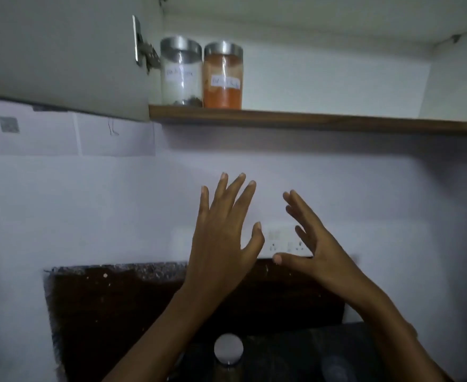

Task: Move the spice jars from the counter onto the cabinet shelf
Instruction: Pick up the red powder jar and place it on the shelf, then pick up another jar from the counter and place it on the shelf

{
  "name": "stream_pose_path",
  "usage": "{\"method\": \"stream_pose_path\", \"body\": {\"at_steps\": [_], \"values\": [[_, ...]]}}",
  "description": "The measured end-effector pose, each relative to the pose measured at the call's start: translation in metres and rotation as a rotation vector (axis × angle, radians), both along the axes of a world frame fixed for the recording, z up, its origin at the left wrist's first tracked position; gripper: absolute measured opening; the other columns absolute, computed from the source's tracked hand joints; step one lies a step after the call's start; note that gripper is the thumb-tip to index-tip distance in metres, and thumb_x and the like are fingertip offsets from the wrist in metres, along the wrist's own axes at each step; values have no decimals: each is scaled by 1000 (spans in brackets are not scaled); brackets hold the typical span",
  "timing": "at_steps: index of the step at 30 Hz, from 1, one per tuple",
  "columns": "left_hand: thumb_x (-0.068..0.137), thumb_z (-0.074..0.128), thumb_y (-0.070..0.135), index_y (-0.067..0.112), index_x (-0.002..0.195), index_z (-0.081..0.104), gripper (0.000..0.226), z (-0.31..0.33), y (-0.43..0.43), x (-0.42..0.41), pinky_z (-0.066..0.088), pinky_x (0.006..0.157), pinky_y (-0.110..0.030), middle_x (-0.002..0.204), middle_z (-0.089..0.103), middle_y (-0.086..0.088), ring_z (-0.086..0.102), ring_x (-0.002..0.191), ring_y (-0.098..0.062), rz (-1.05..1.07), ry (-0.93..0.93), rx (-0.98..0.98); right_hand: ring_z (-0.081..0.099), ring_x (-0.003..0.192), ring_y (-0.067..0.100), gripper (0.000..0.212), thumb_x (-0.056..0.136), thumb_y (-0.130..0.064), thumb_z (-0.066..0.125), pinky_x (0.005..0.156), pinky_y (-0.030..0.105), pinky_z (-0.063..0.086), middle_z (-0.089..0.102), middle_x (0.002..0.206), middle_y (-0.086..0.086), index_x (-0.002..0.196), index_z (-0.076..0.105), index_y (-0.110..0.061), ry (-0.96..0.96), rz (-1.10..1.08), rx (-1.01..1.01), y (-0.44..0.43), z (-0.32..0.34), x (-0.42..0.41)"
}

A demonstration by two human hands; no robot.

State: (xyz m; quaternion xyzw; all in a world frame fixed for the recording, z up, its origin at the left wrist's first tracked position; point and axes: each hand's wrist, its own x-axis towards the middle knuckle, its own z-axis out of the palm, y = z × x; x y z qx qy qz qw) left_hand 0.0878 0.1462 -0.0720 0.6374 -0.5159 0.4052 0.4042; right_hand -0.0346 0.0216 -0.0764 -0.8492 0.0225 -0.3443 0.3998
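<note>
Two glass spice jars with silver lids stand side by side at the left end of the cabinet shelf (309,121): a white-filled jar (181,71) and an orange-filled jar (223,75), each with a paper label. Below, on the dark counter (295,354), another jar (228,354) shows its silver lid from above. My left hand (224,238) and my right hand (317,244) hang in the air between shelf and counter, fingers spread, holding nothing. A second lid on the counter (335,368) is dim and blurred.
The open cabinet door (61,56) with its hinge (144,51) hangs at the upper left. Paper sheets (75,133) are stuck on the white wall. A switch and socket plate (282,241) sits on the wall behind my hands. The shelf's right part holds nothing visible.
</note>
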Motion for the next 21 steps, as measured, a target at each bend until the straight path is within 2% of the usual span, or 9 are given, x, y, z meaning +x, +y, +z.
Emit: {"method": "stream_pose_path", "body": {"at_steps": [3, 6, 11, 13, 16, 18, 19, 21], "values": [[88, 42, 33, 17, 138, 42, 53, -34, 13, -13, 1, 117, -39, 148, 38, 0, 21, 142, -18, -89, 97, 60, 23, 135, -10, 89, 71, -37, 75, 114, 27, 23, 22, 147, -33, 140, 20, -50, 66, 14, 107, 7, -44, -23], [89, 40, 34, 18, 137, 44, 51, -71, 28, -21, -2, 117, -31, 146, 39, 3, 20, 142, -12, -130, 229, 140, 24, 136, -5, 87, 69, -30, 72, 114, 28, 22, 26, 148, -26, 140, 23, -46, 148, 28, 206, 20, -85, -42], [90, 41, 35, 16, 135, 47, 49, -146, 45, -23, 0, 117, -36, 143, 44, 0, 22, 140, -12, -101, 383, 328, 25, 133, -11, 82, 78, -15, 71, 109, 17, 26, 27, 146, -28, 140, 25, -42, 296, 18, 320, 37, -155, -58], [90, 47, 29, 16, 134, 48, 46, -174, 52, -19, 2, 117, -36, 141, 46, 0, 25, 139, -14, -97, 488, 384, 26, 134, -8, 79, 79, -16, 71, 111, 21, 27, 27, 148, -23, 139, 27, -41, 357, 28, 364, 43, -182, -61], [91, 54, 18, 18, 132, 50, 41, -215, 63, -22, 10, 117, -35, 137, 51, -2, 35, 134, -15, -74, 625, 477, 26, 136, -1, 79, 79, -18, 72, 112, 29, 26, 26, 150, -18, 141, 27, -41, 470, 44, 426, 54, -222, -63], [89, 57, 17, 18, 130, 50, 41, -242, 71, -24, 18, 112, -29, 133, 53, -1, 43, 127, -15, -60, 716, 584, 25, 137, 3, 80, 80, -14, 70, 111, 30, 25, 26, 150, -15, 143, 26, -37, 561, 82, 491, 65, -245, -65], [88, 59, 19, 19, 132, 48, 45, -259, 77, -24, 22, 112, -32, 135, 51, -2, 43, 127, -15, -44, 758, 680, 24, 137, 5, 81, 80, -12, 70, 110, 31, 25, 26, 151, -13, 143, 24, -34, 604, 97, 521, 71, -257, -65], [82, 66, 29, 22, 141, 35, 67, -294, 84, -22, 26, 112, -47, 146, 38, -4, 34, 134, -20, -10, 876, 941, 23, 138, 9, 85, 79, -5, 69, 110, 31, 27, 25, 151, -7, 145, 21, -28, 674, 98, 573, 80, -278, -63]]}}
